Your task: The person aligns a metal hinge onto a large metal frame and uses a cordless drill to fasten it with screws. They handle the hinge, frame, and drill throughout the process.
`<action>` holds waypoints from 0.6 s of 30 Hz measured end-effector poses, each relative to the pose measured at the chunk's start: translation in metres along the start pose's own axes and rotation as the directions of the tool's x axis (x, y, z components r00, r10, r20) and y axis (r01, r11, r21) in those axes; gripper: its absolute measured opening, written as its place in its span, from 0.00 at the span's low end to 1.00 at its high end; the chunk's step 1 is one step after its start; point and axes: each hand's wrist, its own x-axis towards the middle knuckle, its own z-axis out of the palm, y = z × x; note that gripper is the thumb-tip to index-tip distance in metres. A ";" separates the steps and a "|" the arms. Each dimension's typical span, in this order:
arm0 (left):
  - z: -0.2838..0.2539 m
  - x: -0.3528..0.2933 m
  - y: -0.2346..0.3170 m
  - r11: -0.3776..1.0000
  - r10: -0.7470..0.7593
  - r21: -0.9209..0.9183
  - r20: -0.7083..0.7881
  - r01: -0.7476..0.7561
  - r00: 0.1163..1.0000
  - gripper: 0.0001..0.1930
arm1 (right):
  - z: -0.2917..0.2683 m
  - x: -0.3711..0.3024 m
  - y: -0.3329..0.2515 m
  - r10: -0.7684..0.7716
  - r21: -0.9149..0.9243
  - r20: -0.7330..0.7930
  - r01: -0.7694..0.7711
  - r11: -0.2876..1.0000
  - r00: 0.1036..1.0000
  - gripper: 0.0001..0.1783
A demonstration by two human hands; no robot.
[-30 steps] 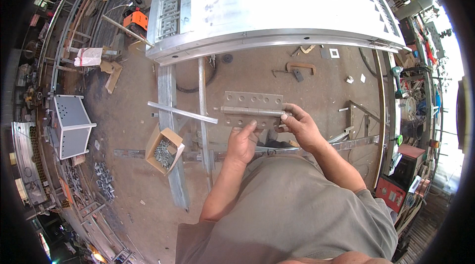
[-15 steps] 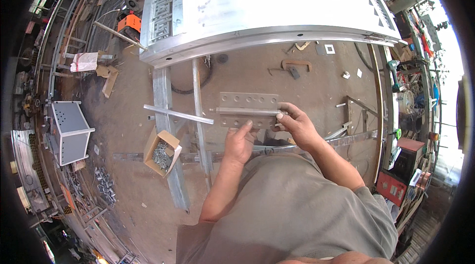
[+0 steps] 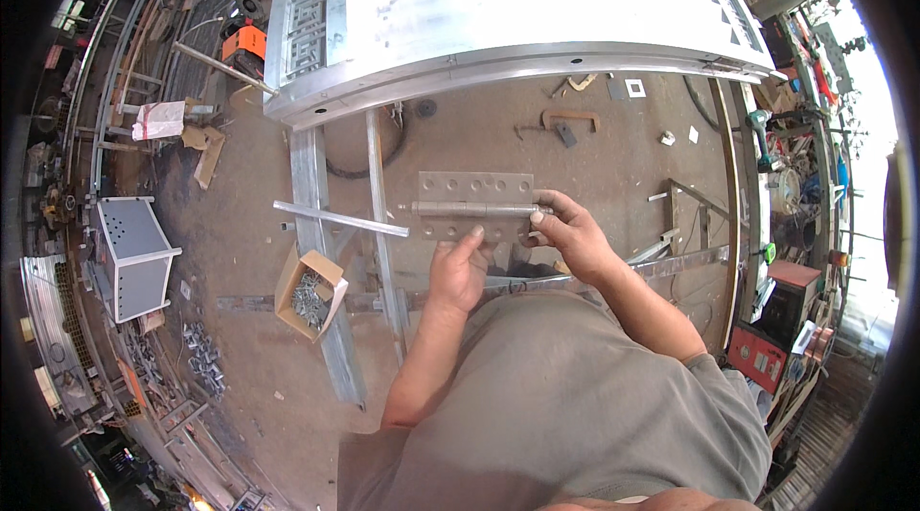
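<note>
Both hands hold a large grey metal hinge in front of my body, its two leaves spread nearly flat. Rows of round holes run along each leaf, and the pin barrel lies crosswise between them. My left hand grips the lower leaf near its middle, thumb on top and fingers beneath. At the right end, my right hand pinches the hinge, its thumb near the end of the barrel and its fingers partly hidden behind. Beyond the hinge stands a big silver metal panel with patterned side strips.
Left of my hands, an open cardboard box of small metal parts rests on a metal beam. A loose metal strip lies across the supports. A rusty clamp is on the floor; a red machine stands right.
The hinge has turned slightly in my hands, its barrel now closer to level. Both hands keep their hold, and the whole view has shifted a little.
</note>
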 end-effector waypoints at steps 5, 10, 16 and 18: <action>-0.001 0.002 0.000 1.000 0.011 0.008 -0.008 -0.010 1.000 0.24 | 0.000 0.000 -0.003 -0.029 -0.002 0.003 0.029 1.000 1.000 0.25; -0.001 0.003 0.000 0.999 0.034 0.012 0.008 -0.034 0.999 0.24 | 0.000 0.003 -0.004 -0.034 0.034 0.014 0.033 0.999 0.999 0.26; 0.000 0.004 -0.001 1.000 0.024 0.001 0.023 -0.024 0.999 0.22 | -0.003 0.004 -0.003 -0.028 0.047 0.023 0.027 0.999 0.999 0.26; -0.001 0.004 -0.001 1.000 -0.001 0.028 -0.014 0.001 1.000 0.21 | -0.003 0.005 -0.001 -0.017 0.045 0.017 0.017 0.999 1.000 0.26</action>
